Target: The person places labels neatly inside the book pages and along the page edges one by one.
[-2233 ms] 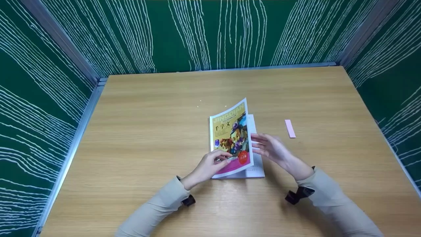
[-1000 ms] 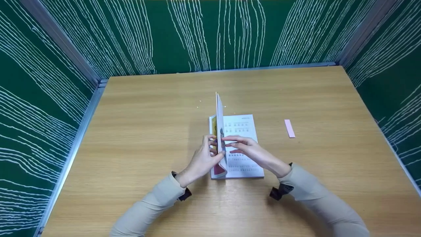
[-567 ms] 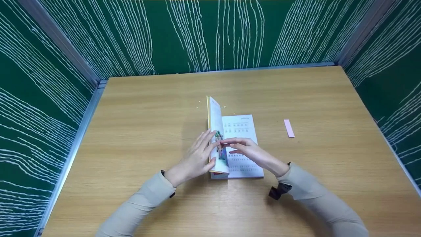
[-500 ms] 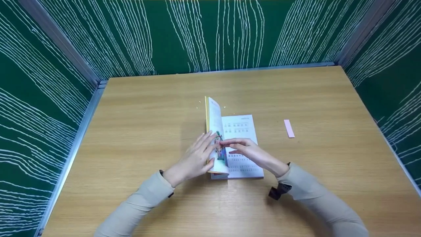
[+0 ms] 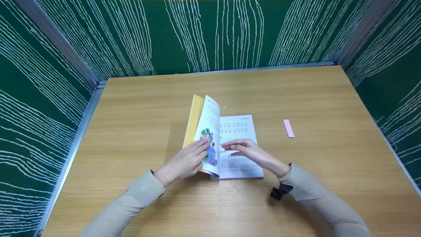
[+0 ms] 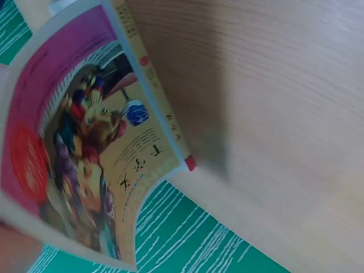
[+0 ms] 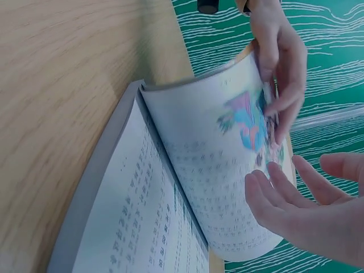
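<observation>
Two hands I watch at the book [image 5: 235, 130], spread on the worktop [image 5: 141, 115], long axis near to far. Left hand [image 5: 184, 161] presses its raised left leaves; right hand [image 5: 253, 153], fingers loose, holds nothing, just right of the fold.

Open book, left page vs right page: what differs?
The left page is lifted and curved; the right page lies nearly flat.
The left page carries a colour illustration; the visible part of the right page shows printed text and no picture.
The left hand touches the left page, while the right hand is over the right page.
Shared: both are white with printed text.
</observation>
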`<action>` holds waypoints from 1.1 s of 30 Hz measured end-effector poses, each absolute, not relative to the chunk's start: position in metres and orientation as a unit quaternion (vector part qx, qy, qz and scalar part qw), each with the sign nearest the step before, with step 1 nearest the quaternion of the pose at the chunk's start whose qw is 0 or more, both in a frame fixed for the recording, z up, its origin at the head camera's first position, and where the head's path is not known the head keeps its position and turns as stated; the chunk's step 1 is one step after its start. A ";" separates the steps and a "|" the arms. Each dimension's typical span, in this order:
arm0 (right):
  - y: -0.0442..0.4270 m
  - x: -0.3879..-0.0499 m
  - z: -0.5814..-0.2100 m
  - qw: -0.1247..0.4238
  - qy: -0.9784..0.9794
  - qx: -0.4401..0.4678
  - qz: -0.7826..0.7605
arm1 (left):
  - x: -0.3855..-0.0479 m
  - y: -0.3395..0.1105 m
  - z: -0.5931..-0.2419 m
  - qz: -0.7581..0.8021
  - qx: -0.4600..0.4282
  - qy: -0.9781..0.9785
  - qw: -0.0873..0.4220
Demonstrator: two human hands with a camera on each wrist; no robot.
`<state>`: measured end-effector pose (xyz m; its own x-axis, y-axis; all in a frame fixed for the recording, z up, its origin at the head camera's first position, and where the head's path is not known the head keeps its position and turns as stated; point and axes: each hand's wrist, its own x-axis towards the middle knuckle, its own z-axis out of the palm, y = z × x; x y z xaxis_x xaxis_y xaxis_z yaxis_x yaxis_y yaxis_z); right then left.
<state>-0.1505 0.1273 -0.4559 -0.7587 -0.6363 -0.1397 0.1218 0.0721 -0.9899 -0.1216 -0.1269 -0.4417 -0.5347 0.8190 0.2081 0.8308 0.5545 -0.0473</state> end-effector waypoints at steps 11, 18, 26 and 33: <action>0.141 -0.151 -0.457 0.260 0.697 -0.173 -0.645 | -0.117 -0.144 -0.454 -0.025 -0.445 -0.890 0.091; 0.154 -0.153 -0.461 0.230 0.746 -0.184 -0.597 | -0.116 -0.148 -0.461 -0.032 -0.413 -0.910 0.030; 0.169 -0.155 -0.467 0.201 0.792 -0.211 -0.537 | -0.117 -0.146 -0.468 -0.060 -0.364 -0.927 -0.067; 0.181 -0.156 -0.474 0.186 0.823 -0.218 -0.490 | -0.120 -0.142 -0.477 -0.060 -0.355 -0.931 -0.063</action>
<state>-0.1557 0.1808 -0.4739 -0.8357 -0.5413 -0.0925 -0.1768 0.4247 -0.8879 -0.1198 -0.1424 -0.4774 -0.7402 0.6683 -0.0743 0.6533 0.7409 0.1555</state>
